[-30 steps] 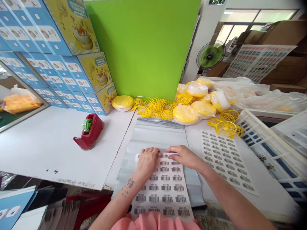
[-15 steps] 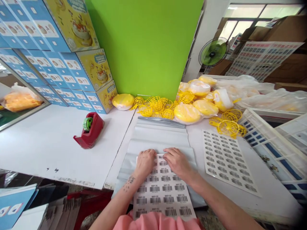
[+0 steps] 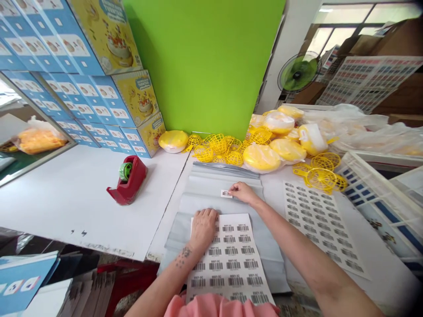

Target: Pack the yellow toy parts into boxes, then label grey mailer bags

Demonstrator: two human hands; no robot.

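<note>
A small white barcode sticker (image 3: 226,193) is pinched by its right end between the fingertips of my right hand (image 3: 243,193), over the grey plastic mailing bags (image 3: 205,185). My left hand (image 3: 204,226) lies palm down on the upper left corner of a sheet of barcode labels (image 3: 233,264), its fingers stretched toward the top edge and its thumb hidden. The sheet lies on the stacked bags, its lower end against the pink clothing. A bare white strip shows along its top.
A second barcode sheet (image 3: 325,226) lies to the right, by a white plastic crate (image 3: 363,189). Yellow baskets (image 3: 218,145) and bagged yellow bowls (image 3: 261,157) line the back before a green panel (image 3: 205,66). A red tape dispenser (image 3: 132,180) and stacked boxes (image 3: 125,114) stand left.
My right hand has left the sheet's top edge and moved up onto the grey bags with a sticker. My left hand stays on the sheet. The view has shifted slightly.
</note>
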